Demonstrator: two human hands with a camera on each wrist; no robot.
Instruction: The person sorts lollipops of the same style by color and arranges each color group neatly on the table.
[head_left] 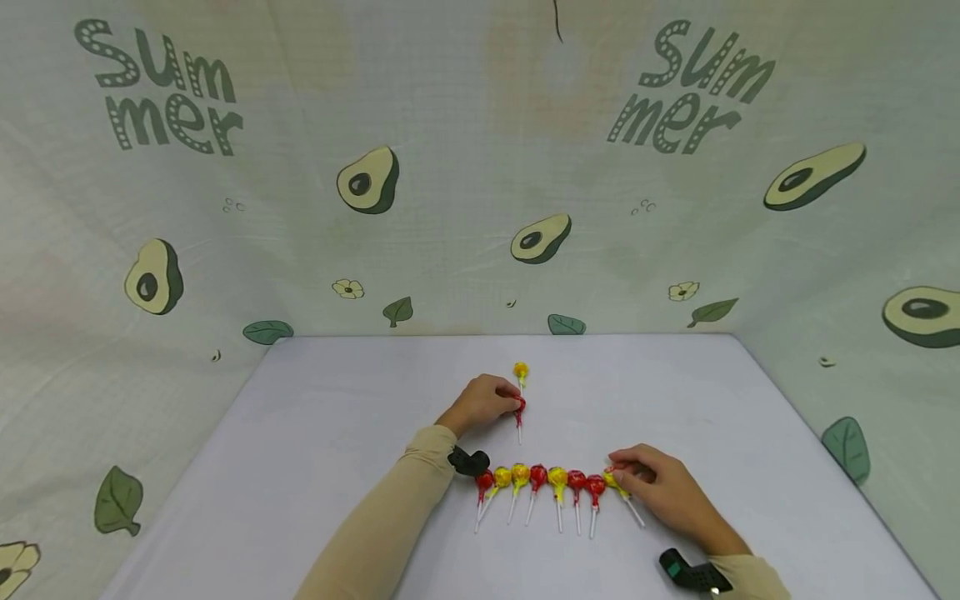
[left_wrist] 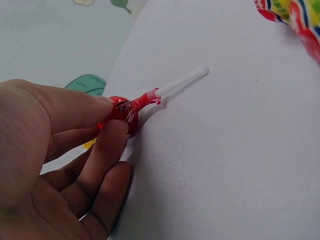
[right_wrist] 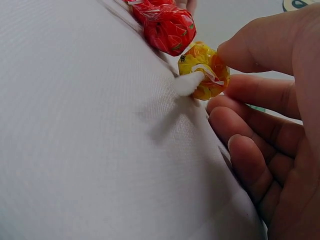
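"Pinched red lollipop (head_left: 519,406)?"
"Wrapped; in line below a yellow lollipop (head_left: 521,369), white stick toward the near side."
"Row-end yellow lollipop (right_wrist: 206,59)?"
"Wrapped, pinched; right of the neighbouring red lollipop (head_left: 596,485), stick slanting lower right."

We log red lollipops (head_left: 538,474) and yellow lollipops (head_left: 557,476), white sticks (left_wrist: 182,81), a white tabletop (head_left: 337,400), beige sleeves (head_left: 375,517), and a pale backdrop (head_left: 450,108) patterned with avocados (head_left: 553,237) and green leaves (head_left: 398,311).

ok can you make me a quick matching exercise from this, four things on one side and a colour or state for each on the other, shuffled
1. left hand
2. right hand
3. farthest lollipop
4. backdrop

A. printed with avocados
B. pinches a yellow lollipop
C. yellow
D. pinches a red lollipop

Pairs: 1-D, 2-B, 3-C, 4-A
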